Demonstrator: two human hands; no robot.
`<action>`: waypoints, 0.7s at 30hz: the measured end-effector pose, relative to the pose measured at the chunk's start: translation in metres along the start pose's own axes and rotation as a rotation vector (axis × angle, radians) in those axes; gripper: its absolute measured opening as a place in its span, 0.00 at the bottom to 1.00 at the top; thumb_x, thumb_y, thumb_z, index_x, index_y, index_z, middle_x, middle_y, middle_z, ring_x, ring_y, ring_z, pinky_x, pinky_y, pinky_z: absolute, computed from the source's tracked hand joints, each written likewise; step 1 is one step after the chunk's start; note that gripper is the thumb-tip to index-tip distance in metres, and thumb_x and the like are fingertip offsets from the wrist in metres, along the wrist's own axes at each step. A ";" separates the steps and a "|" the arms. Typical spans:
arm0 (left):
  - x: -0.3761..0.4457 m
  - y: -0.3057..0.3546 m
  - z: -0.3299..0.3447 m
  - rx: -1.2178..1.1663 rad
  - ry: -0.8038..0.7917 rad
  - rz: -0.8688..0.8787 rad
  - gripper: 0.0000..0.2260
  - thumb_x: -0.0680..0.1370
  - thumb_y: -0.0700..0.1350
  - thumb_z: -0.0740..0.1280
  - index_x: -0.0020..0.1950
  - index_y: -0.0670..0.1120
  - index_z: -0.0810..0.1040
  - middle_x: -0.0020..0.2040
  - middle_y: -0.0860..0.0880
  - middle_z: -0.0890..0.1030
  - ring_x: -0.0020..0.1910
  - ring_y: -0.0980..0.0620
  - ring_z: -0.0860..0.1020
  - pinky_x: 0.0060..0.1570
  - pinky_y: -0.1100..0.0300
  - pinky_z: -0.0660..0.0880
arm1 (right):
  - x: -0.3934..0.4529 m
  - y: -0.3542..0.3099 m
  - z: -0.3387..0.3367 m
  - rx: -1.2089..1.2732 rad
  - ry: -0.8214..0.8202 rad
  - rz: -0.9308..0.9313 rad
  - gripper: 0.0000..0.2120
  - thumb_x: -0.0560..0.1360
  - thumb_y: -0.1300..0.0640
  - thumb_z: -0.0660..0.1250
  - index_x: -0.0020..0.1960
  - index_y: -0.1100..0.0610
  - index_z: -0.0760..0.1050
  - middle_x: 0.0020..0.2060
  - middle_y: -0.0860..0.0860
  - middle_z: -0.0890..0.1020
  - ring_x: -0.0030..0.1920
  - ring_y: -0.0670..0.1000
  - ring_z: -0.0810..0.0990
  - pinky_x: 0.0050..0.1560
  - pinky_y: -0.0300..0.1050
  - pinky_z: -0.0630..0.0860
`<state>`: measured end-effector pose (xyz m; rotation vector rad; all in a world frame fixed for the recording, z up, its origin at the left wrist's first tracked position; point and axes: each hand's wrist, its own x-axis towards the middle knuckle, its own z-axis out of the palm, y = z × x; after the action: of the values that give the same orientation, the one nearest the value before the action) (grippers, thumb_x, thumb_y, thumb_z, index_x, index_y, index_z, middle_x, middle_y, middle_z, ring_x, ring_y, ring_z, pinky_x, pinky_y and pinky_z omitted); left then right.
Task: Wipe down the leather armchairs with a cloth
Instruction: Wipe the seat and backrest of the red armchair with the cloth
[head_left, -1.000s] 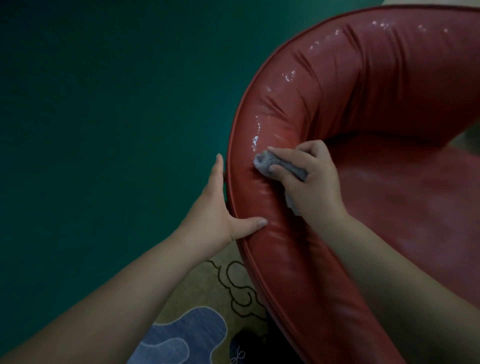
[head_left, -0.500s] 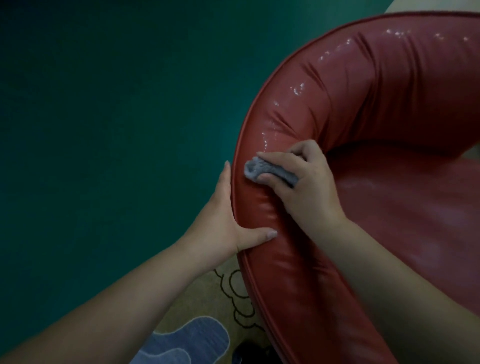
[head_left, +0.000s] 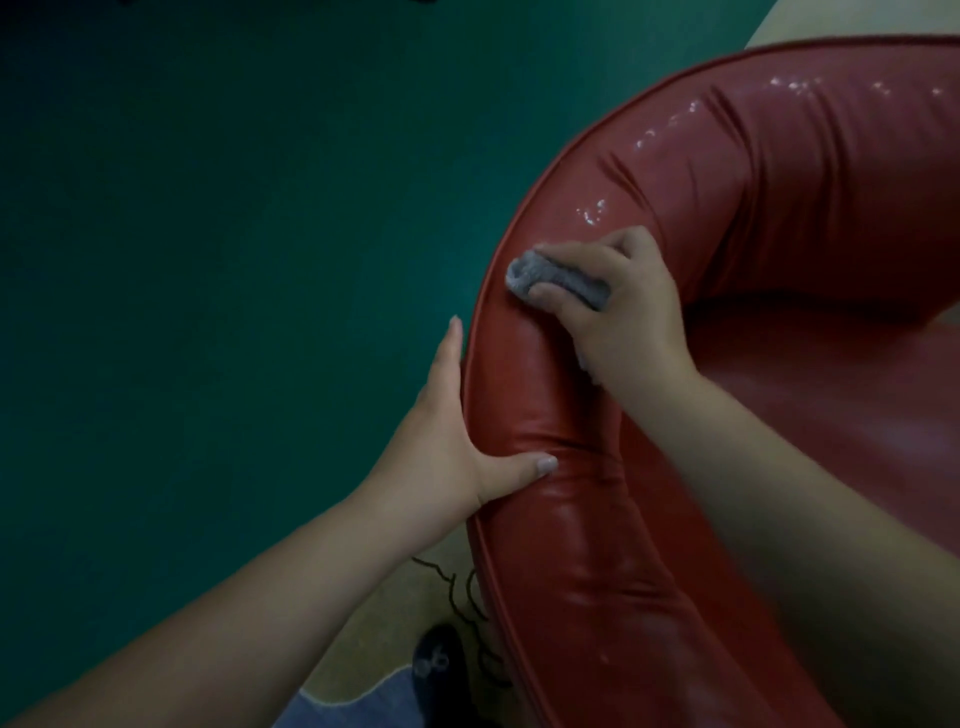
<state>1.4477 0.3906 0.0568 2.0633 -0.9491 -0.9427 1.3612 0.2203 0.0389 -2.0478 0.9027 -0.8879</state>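
My right hand (head_left: 618, 306) grips the balled grey cloth (head_left: 550, 278) against the top of the red armchair (head_left: 779, 208) rim at the picture's centre. My left hand (head_left: 441, 441), fingers straight, braces the outer edge at seven o'clock of it. Wet streaks shine toward one o'clock; I judge the nearer rim and seat remain.

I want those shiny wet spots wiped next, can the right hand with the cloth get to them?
Probably yes: the right hand presses the cloth on the armrest just below the wet spots, with bare leather between.
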 end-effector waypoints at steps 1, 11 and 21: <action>0.005 0.000 -0.002 -0.001 -0.003 0.013 0.60 0.59 0.55 0.81 0.78 0.59 0.41 0.71 0.63 0.60 0.68 0.68 0.62 0.57 0.83 0.58 | -0.010 -0.002 0.001 0.022 -0.013 -0.027 0.18 0.68 0.51 0.75 0.57 0.50 0.81 0.46 0.50 0.71 0.46 0.45 0.74 0.53 0.34 0.71; 0.044 0.007 -0.021 0.045 -0.162 0.084 0.61 0.59 0.56 0.81 0.78 0.56 0.41 0.76 0.56 0.59 0.72 0.61 0.62 0.71 0.61 0.61 | 0.004 -0.008 0.008 -0.152 0.105 0.023 0.15 0.70 0.53 0.75 0.56 0.51 0.82 0.47 0.50 0.72 0.48 0.50 0.75 0.52 0.41 0.73; 0.072 0.011 -0.040 0.130 -0.305 0.180 0.59 0.61 0.56 0.80 0.78 0.55 0.41 0.77 0.54 0.57 0.73 0.60 0.59 0.68 0.67 0.58 | 0.001 -0.028 0.019 -0.156 0.239 0.052 0.15 0.68 0.54 0.74 0.55 0.48 0.81 0.47 0.49 0.70 0.47 0.46 0.72 0.53 0.32 0.69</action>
<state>1.5111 0.3369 0.0625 1.9309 -1.3630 -1.1447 1.3859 0.2395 0.0527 -2.0669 1.1811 -1.0804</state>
